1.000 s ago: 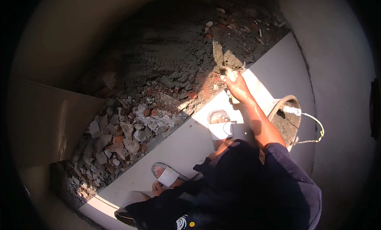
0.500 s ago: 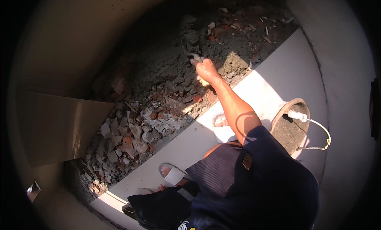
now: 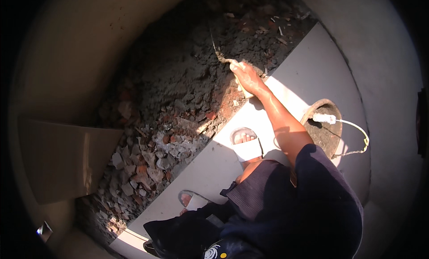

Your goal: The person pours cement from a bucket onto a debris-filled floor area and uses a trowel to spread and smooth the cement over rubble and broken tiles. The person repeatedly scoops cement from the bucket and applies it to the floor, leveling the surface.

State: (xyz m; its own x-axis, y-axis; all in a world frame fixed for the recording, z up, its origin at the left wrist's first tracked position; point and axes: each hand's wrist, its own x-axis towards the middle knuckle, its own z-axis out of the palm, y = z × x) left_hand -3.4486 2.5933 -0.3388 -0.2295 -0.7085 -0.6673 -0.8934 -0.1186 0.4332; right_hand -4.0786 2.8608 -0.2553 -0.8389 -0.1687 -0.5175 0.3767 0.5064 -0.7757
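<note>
My right hand (image 3: 248, 76) is closed around the pale handle of a trowel (image 3: 245, 88). The tool's bent neck and thin blade, seen nearly edge-on, reach up over dark, wet-looking mortar (image 3: 178, 75) spread across the rubble. A small bit of skin (image 3: 183, 211) shows beside my left sandal; it may be my left hand's fingertips, but the rest is hidden by dark cloth. To the right of my right forearm stands a bucket (image 3: 327, 136) with grey mortar inside and its white-wrapped wire handle hanging outward.
Broken brick and tile rubble (image 3: 138, 176) lies at the lower left, under a brown panel (image 3: 67, 158). A pale tiled strip (image 3: 214, 158) runs diagonally under my sandalled feet (image 3: 246, 145). Walls (image 3: 384, 71) close in on both sides.
My right hand and the trowel have moved right and slightly down in the picture. The lump of mortar near the tile edge is now mostly behind my hand. The view has shifted a little.
</note>
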